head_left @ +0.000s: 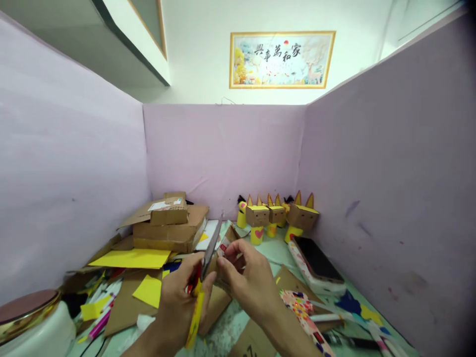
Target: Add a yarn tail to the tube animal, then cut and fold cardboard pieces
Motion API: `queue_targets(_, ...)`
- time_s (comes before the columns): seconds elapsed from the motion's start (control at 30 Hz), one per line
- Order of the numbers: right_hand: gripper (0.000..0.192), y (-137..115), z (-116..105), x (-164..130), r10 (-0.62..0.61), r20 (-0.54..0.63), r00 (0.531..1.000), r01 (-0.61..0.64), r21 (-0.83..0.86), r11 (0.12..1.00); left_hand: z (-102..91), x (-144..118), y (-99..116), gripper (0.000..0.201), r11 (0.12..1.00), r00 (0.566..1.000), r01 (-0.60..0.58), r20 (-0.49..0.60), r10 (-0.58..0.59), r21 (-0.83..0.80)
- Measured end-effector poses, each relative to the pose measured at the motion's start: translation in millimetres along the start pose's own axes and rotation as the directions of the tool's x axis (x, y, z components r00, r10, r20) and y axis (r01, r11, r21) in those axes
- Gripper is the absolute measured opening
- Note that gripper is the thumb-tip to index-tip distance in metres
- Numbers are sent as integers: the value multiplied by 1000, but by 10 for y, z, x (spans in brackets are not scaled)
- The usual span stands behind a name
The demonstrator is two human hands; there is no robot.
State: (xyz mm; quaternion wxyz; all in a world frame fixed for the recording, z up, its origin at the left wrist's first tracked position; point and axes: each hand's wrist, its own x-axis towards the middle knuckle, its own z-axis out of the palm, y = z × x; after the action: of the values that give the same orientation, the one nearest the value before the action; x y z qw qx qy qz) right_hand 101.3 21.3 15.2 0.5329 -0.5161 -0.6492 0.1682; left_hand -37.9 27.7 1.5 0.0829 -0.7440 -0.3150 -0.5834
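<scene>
My left hand (186, 292) is closed around a pair of scissors (211, 245) with yellow and red handles, their long blades pointing up and away. Beside it, my right hand (247, 275) pinches a piece of brown cardboard (231, 234) that bears a white and red label. The cardboard stands close to the right of the blades; whether they touch it is hard to see. My right fingers partly cover its lower end. Below both hands more brown cardboard (215, 307) lies on the pale green table cover (226, 337).
Stacked cardboard boxes (167, 235) and yellow paper (130, 258) lie at left, near markers (100, 317) and a white jar (40, 332). Cardboard-headed yellow figures (257, 223) stand at the back right. A phone (316, 260) rests on a white box. Lilac panels (223, 153) enclose three sides.
</scene>
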Motion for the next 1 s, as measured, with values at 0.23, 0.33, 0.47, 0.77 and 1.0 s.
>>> queue_targets(0.23, 4, -39, -74, -84, -120, 20, 993, 119, 51, 992, -35, 17, 46, 22, 991, 994, -82, 63, 89, -107)
queue_targets(0.33, 7, -52, -56, -105, -135, 29, 990, 134, 48, 990, -31, 14, 65, 26, 988, 996, -36, 77, 48, -148)
queue_targets(0.47, 9, -71, -30, -119, -186, 45, 981, 184, 43, 982, -32, 1, 52, 23, 978, 989, 110, 120, -89, -179)
queue_targets(0.77, 17, -9, 59, -113, -68, 106, 992, 45, 205, 978, 1, -66, -14, 17, 983, 992, 119, 64, -111, -138)
queue_targets(1.0, 26, 84, 138, -37, 177, 207, 962, -269, 621, 736, 16, 9, 19, 12, 970, 972, 210, -81, -221, -119)
